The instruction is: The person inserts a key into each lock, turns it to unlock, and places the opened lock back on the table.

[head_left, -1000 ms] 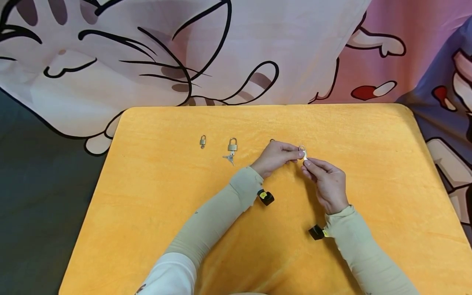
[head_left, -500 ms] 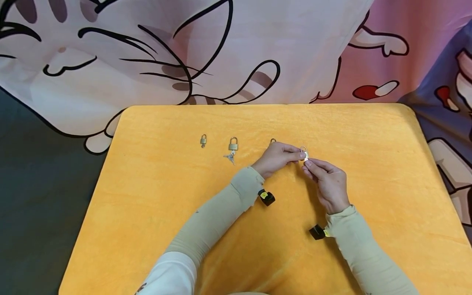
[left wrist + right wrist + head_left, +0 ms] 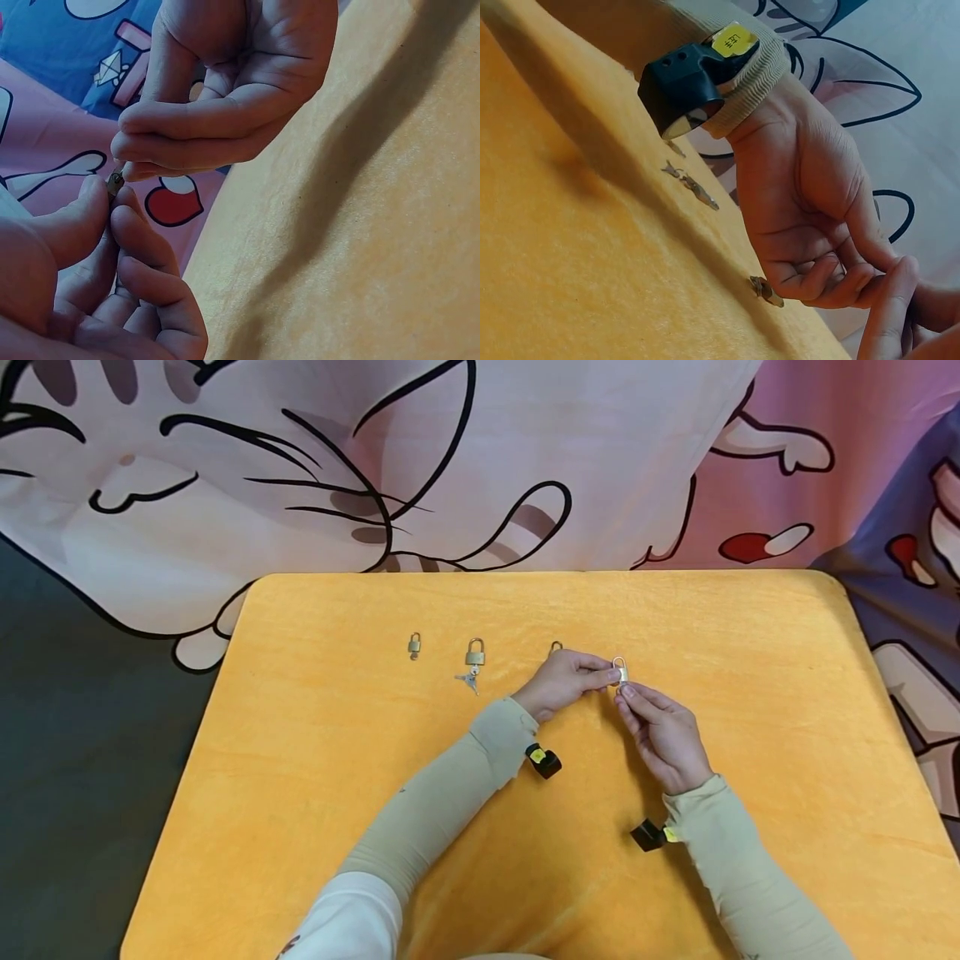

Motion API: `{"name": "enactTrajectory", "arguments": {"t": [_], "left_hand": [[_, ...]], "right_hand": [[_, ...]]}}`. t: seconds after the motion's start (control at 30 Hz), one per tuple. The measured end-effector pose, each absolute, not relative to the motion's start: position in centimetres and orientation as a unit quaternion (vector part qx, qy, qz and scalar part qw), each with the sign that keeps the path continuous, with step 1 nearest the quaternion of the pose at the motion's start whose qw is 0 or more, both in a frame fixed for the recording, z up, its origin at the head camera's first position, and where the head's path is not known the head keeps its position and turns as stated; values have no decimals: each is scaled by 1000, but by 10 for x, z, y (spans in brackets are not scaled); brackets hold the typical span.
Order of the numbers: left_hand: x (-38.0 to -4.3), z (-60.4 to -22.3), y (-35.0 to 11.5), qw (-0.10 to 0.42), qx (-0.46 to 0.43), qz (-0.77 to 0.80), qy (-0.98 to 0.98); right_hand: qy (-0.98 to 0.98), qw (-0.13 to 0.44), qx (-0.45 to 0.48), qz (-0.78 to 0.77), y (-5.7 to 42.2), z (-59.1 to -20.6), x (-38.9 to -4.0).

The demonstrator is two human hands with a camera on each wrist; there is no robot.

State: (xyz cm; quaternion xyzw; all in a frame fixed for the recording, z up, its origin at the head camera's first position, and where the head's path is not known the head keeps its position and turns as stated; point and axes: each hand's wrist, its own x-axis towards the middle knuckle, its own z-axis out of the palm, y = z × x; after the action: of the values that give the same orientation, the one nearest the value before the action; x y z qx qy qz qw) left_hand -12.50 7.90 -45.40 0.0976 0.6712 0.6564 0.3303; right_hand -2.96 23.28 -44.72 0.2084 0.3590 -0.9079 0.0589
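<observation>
In the head view my left hand (image 3: 566,681) pinches a small padlock (image 3: 622,675) between thumb and forefinger, its shackle pointing away from me. My right hand (image 3: 669,739) meets it from the near side, thumb and fingers pinching a thin metal key (image 3: 122,168) at the lock's bottom end. The left wrist view shows that end of the padlock (image 3: 115,183) between the left fingertips; most of the key is hidden by the right fingers. In the right wrist view, the left hand (image 3: 802,195) and right fingers (image 3: 892,307) overlap, covering the lock.
A tiny padlock (image 3: 414,645) and a larger brass padlock (image 3: 475,656) with keys (image 3: 470,680) lie to the left on the yellow-covered table (image 3: 337,735). Another padlock (image 3: 768,292) lies under the left hand, mostly hidden in the head view. A cartoon-print curtain (image 3: 480,460) hangs behind.
Both hands stay at about the same place with the padlock between them. My right hand has turned slightly at the lock's bottom end.
</observation>
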Motion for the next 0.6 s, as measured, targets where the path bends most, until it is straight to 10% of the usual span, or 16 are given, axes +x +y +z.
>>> {"name": "enactTrajectory", "arguments": {"t": [0.6], "left_hand": [[-125,-453,79,341,111,648,671]], "right_hand": [[293,131,185,-929,239,-450,-29]]}}
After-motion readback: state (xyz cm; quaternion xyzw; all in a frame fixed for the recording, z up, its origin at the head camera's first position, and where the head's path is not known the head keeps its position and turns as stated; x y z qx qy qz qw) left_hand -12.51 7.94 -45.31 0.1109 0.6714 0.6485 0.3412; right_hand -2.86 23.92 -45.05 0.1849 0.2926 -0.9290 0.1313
